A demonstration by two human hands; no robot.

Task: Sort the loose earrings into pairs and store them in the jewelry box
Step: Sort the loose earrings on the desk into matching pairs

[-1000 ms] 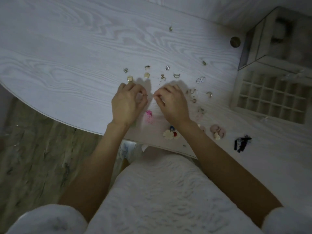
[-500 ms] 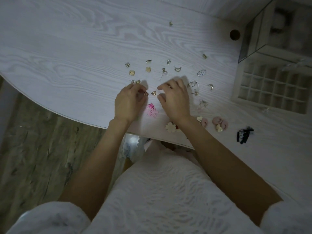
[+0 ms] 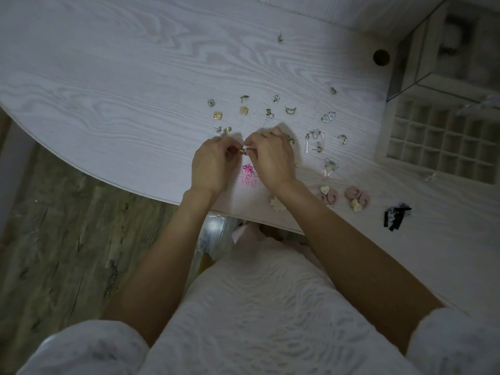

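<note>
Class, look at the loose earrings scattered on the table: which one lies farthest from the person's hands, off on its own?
The small dark earring near the table's far edge. It sits alone, well beyond the cluster of earrings around the hands.

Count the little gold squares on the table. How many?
2. One square lies above the left hand; the other square lies just right of it, above the gap between both hands. More could be hidden under the hands.
</note>
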